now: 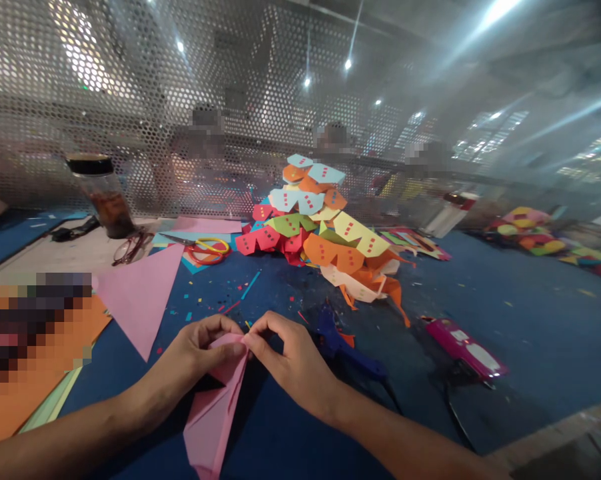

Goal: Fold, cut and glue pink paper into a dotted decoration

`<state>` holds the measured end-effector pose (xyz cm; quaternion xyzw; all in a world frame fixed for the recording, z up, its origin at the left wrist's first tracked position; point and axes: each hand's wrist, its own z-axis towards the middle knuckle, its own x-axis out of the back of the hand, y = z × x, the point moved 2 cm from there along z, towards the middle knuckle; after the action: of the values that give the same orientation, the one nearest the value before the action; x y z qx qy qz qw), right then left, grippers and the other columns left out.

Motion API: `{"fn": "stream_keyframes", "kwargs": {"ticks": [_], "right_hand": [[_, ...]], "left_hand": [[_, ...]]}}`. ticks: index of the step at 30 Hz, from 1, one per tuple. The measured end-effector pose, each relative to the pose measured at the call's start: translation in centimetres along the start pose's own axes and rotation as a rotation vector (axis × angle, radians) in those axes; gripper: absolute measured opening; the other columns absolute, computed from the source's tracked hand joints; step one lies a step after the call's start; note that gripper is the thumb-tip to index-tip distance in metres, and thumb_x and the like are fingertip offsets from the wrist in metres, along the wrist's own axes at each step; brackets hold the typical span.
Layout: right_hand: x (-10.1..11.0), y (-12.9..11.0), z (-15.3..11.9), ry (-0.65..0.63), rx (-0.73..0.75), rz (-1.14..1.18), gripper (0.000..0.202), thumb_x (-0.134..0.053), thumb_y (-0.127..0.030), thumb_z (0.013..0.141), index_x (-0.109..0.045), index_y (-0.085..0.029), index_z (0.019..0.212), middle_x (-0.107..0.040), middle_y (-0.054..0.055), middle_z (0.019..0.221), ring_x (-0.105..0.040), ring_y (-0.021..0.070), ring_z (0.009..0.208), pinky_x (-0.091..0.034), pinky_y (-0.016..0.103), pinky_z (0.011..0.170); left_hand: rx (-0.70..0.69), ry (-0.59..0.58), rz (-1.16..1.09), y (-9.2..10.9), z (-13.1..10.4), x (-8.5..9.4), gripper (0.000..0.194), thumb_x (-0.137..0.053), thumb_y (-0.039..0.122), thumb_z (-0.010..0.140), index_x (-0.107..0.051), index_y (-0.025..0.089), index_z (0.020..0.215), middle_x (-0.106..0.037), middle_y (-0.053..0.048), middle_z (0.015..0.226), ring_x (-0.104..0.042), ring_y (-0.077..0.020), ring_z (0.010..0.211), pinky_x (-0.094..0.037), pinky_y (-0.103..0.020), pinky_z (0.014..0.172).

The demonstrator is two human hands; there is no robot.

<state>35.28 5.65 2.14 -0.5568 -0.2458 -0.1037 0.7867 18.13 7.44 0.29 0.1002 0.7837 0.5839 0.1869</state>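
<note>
Between my hands is a folded pink paper piece (211, 427), its long end hanging down toward the front edge of view. My left hand (200, 350) is closed on its upper part, thumb on top and fingers behind. At the top corner of the same paper, thumb and forefinger of my right hand (293, 353) pinch together. A flat pink paper triangle (143, 293) lies just beyond my left hand. Scissors (205, 252) with orange and yellow handles rest behind it. To the right of my right hand lies a dark blue glue gun (348, 343).
A pile of folded coloured paper shapes (325, 233) rises ahead, with paper scraps around it. At left stand a dark-lidded jar (103, 197), glasses (130, 247) and orange sheets (40, 400). A magenta device (465, 347) with a cable lies right. A perforated metal screen (145, 133) closes the back.
</note>
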Motion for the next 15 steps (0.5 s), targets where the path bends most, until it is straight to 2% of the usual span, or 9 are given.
{"fn": "stream_keyframes", "kwargs": {"ticks": [6,15], "right_hand": [[0.06,0.07,0.14,0.009,-0.021,0.034,0.015,-0.059,-0.022,0.095,-0.06,-0.02,0.081,-0.065,-0.002,0.077,-0.062,0.0141,0.074,-0.048,0.027,0.073],[0.07,0.23,0.16,-0.005,-0.024,0.053,0.015,-0.057,-0.024,0.096,-0.059,-0.02,0.081,-0.064,-0.001,0.078,-0.06,0.0144,0.076,-0.046,0.027,0.073]], "left_hand": [[0.051,-0.033,0.075,0.11,-0.41,-0.25,0.041,-0.087,0.048,0.063,-0.063,0.017,0.073,-0.056,0.004,0.061,-0.045,-0.0101,0.056,-0.035,-0.022,0.054],[0.081,-0.017,0.107,-0.19,-0.37,-0.37,0.041,-0.089,0.045,0.058,-0.063,0.016,0.072,-0.058,0.004,0.06,-0.045,-0.0099,0.055,-0.034,-0.022,0.053]]}}
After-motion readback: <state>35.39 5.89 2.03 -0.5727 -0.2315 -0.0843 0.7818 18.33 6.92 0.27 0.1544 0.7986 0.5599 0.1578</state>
